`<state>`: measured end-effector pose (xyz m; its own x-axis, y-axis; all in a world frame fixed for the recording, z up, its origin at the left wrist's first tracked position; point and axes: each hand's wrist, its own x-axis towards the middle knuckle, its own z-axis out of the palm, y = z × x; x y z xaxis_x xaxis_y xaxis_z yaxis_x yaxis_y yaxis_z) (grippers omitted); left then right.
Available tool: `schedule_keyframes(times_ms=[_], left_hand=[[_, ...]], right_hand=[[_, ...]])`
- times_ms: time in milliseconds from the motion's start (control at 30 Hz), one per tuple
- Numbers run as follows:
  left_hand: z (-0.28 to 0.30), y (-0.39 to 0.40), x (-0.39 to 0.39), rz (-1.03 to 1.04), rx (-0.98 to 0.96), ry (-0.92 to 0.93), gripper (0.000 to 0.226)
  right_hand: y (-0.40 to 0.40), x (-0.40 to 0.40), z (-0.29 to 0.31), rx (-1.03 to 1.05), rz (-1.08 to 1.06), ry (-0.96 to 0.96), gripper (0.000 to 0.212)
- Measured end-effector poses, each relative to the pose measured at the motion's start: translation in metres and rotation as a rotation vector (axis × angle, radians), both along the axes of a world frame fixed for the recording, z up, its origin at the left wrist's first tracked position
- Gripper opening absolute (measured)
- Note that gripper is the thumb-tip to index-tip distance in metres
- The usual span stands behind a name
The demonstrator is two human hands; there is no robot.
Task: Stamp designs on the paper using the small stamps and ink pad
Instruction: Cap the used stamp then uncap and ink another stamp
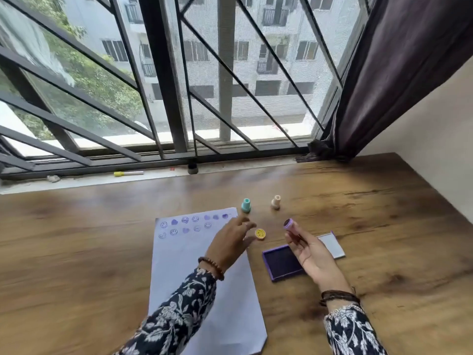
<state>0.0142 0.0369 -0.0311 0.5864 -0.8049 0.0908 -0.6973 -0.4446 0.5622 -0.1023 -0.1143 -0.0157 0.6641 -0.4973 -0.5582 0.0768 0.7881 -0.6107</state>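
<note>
A white paper sheet (189, 254) lies on the wooden table, with two rows of purple smiley and heart prints along its far edge. My right hand (311, 254) holds a purple stamp (288, 223) above the open purple ink pad (280, 263), its inked face turned up and away from me. My left hand (231, 239) hovers over the paper's right edge, fingers spread, holding nothing, its fingertips close to a yellow smiley stamp (260, 233) lying on its side. A teal stamp (246, 205) and a cream stamp (276, 202) stand upright beyond it.
The ink pad's lid (332, 245) lies open to the right of the pad. The table (76, 252) runs up to a barred window; a yellow-capped marker (128, 173) rests on the sill. A dark curtain (399, 73) hangs at the right.
</note>
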Motion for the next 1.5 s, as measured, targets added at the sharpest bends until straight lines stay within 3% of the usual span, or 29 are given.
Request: schedule_keyframes(times_ms=[167,367,467,567,667,867,1133,1233,1333,1433,1500], left_hand=[[-0.006,-0.037,0.003,-0.119,0.15,-0.028,0.026],[-0.013,-0.032,0.004,-0.016,0.048,0.13,0.019],[-0.007,-0.031,-0.002,0.185,-0.133,0.421,0.015],[0.001,-0.034,-0.009,0.277,-0.387,0.955,0.01],[0.008,-0.031,-0.015,0.263,-0.485,1.156,0.014],[0.015,-0.025,-0.016,0.214,-0.523,1.233,0.013],[0.011,-0.024,-0.017,0.246,-0.594,1.316,0.013],[0.005,-0.03,-0.02,0.275,-0.708,1.467,0.018],[-0.003,-0.038,-0.022,0.309,-0.814,1.567,0.028],[-0.012,-0.046,-0.025,0.286,-0.771,1.532,0.02],[-0.017,-0.052,-0.029,0.238,-0.641,1.362,0.016]], right_hand=[[-0.004,-0.01,-0.005,-0.075,0.021,-0.01,0.01],[-0.004,-0.014,-0.014,-0.199,0.052,0.017,0.012],[0.002,-0.011,-0.012,-0.309,0.107,0.014,0.014],[0.006,-0.007,-0.007,-0.488,0.175,0.051,0.015],[0.006,-0.004,-0.004,-0.671,0.221,0.103,0.02],[0.01,-0.006,0.006,-0.862,0.233,0.11,0.025],[0.013,-0.002,0.015,-0.925,0.208,0.104,0.004],[0.013,0.002,0.012,-0.882,0.218,0.106,0.045],[0.008,0.001,0.004,-0.762,0.193,0.061,0.047],[0.001,-0.004,-0.006,-0.723,0.191,0.064,0.034],[-0.005,-0.008,-0.013,-0.719,0.158,0.081,0.032]])
